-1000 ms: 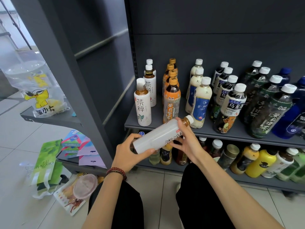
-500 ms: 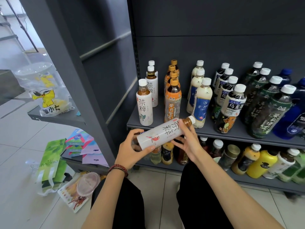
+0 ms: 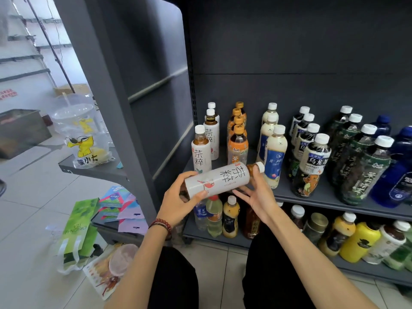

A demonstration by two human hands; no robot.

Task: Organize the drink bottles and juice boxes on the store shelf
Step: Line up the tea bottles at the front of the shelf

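Since a second ago the tea bottle [image 3: 219, 180] has been turned in the hands, so that the black characters and a small red picture on its white label now face the camera where a blank white side showed before. It lies almost level at the centre of the frame, white cap toward the upper right and base toward the lower left, held in the air in front of the upper shelf [image 3: 334, 202] and touching nothing on it. The left hand [image 3: 180, 201] is wrapped around the base end, thumb across the label and fingers curled over the top; a string of dark red beads [image 3: 161, 225] sits on that wrist. The right hand [image 3: 258, 195] holds the neck end, thumb pressed against the brown neck just below the cap and fingers reaching under the body. On the upper shelf, bottles stand upright in rows running front to back: from left to right, matching white-label bottles [image 3: 201, 152], orange-capped bottles [image 3: 237, 146], cream bottles with blue labels [image 3: 275, 157], dark bottles with white wraps [image 3: 314, 161], green-label bottles [image 3: 367, 172] and blue bottles [image 3: 399, 184] at the right edge of the frame. The lower shelf [image 3: 223, 239] carries a mix of smaller bottles, among them a bright yellow one [image 3: 359, 244] at the lower right. At the lower left of the frame a green paper bag [image 3: 75, 233] lies on the tiled floor, and higher on the left a clear plastic bag printed with a yellow duck [image 3: 82, 134] sits on a grey ledge.
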